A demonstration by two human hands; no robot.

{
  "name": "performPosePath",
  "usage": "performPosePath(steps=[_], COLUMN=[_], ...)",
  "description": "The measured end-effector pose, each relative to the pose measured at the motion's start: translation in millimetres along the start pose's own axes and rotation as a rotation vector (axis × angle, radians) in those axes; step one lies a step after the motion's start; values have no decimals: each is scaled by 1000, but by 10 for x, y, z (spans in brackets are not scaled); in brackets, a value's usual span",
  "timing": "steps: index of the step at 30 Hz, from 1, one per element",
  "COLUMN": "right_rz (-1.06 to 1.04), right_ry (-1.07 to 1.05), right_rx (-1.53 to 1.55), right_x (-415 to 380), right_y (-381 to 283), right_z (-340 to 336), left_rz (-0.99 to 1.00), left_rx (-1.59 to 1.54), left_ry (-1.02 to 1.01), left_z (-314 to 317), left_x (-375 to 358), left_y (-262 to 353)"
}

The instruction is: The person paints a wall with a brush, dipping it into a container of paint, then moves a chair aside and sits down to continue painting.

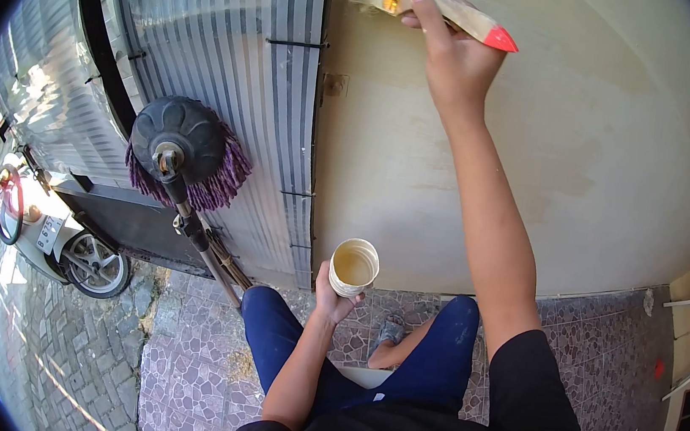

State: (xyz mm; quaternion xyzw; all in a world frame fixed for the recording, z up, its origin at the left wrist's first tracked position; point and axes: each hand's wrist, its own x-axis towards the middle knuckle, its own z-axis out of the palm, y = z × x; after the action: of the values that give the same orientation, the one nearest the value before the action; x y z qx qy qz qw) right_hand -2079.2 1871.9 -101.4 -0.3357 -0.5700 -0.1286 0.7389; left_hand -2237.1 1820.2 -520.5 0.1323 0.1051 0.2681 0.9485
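My right hand (457, 54) is raised at the top of the view, its fingers closed round the handle of a wide paintbrush (457, 14). The brush has a red handle tip and an orange-yellow label, and its pale bristles point left at the cream wall (519, 184), close to the wall's left edge. Whether they touch it I cannot tell. Low in front of me, my left hand (335, 300) is wrapped round a white ribbed cup (354, 268). The cup is upright, with yellowish liquid inside.
Left of the wall stands a corrugated translucent panel (211, 47) in a dark frame. A mop (186, 151) with purple strands leans there, head up. Further left is a parked scooter (60, 247). Patterned tiles (191, 368) cover the floor beneath me.
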Motion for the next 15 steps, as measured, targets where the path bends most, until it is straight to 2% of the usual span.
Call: performPosePath(steps=[3, 6, 9, 12, 15], right_rz=[61, 9, 36, 40, 16], right_ry=[-80, -57, 49, 196, 279], right_rx=[6, -90, -33, -127, -200], right_x=[75, 145, 181, 66, -105], right_y=[136, 244, 171, 39, -139], right_z=[251, 118, -270, -764, -933], left_rz=[1, -19, -21, -22, -12], left_rx=[7, 15, 13, 26, 51], left_ry=[2, 19, 42, 55, 47], left_z=[17, 11, -28, 3, 57], left_x=[50, 60, 67, 30, 4], left_y=[4, -19, -19, -7, 18])
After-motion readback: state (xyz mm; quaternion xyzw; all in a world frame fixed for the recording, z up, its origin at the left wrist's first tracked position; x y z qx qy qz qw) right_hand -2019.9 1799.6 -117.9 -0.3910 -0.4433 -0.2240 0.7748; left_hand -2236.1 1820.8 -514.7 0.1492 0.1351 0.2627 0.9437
